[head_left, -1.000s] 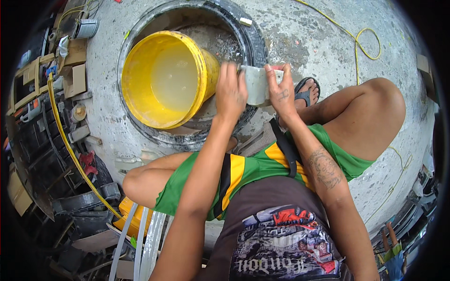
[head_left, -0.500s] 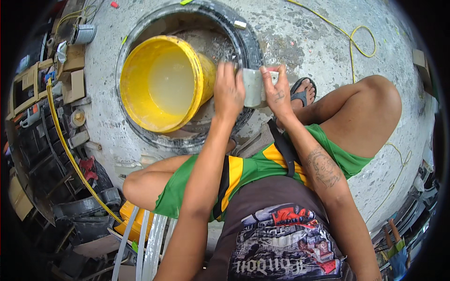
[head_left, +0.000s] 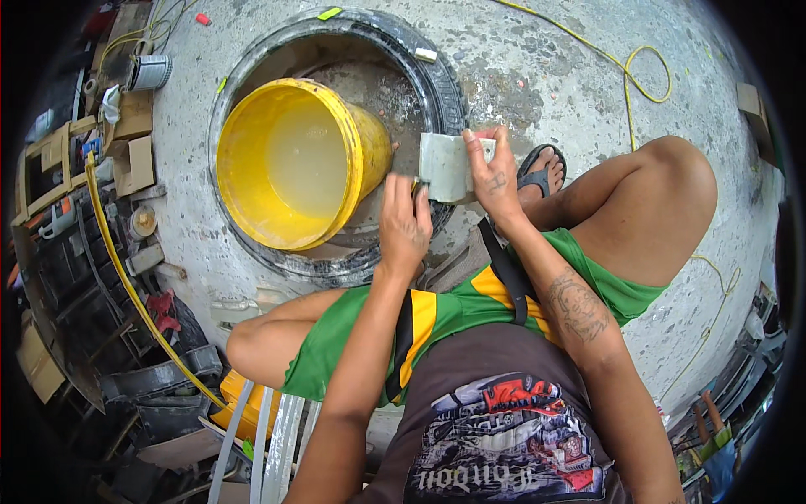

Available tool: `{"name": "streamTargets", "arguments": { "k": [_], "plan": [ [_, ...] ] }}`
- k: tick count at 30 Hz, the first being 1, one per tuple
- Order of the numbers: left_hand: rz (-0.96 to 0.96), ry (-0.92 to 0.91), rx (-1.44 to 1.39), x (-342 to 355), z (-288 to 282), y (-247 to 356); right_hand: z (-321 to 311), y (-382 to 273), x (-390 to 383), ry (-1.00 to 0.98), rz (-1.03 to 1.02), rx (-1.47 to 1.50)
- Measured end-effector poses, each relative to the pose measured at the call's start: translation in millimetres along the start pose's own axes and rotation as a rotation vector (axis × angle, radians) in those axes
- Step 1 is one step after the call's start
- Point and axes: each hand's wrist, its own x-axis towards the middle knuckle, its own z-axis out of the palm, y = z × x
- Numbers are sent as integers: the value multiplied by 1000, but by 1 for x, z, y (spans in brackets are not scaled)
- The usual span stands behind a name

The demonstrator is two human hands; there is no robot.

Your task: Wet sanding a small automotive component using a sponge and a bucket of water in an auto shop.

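Note:
My right hand pinches the right edge of a pale grey, slightly curved plate, thumb on its upper face. The plate is held up over the right rim of a black tyre, and a small hole shows near its right end. At the plate's lower left corner is my left hand, fingers curled closed around a small dark thing mostly hidden by them. To the left of both hands, a yellow bucket leans tilted inside the tyre, with cloudy water in it.
A yellow cord loops over the stained concrete floor. Clutter lines the left side, with cardboard boxes, a metal can and a long yellow strip. My sandalled foot rests beside the tyre.
My left hand has slid down along the plate's left side, toward me, uncovering more of the plate. My right hand still holds the plate, now slightly lower in view.

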Motion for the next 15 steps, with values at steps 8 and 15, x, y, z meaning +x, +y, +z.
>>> {"name": "streamTargets", "arguments": {
  "k": [8,15],
  "plan": [
    [-45,3,39,9,6,-9,6,2,1,-1,-23,10],
    [-35,4,88,51,8,-11,6,-5,3,-10,-45,57]
  ]
}}
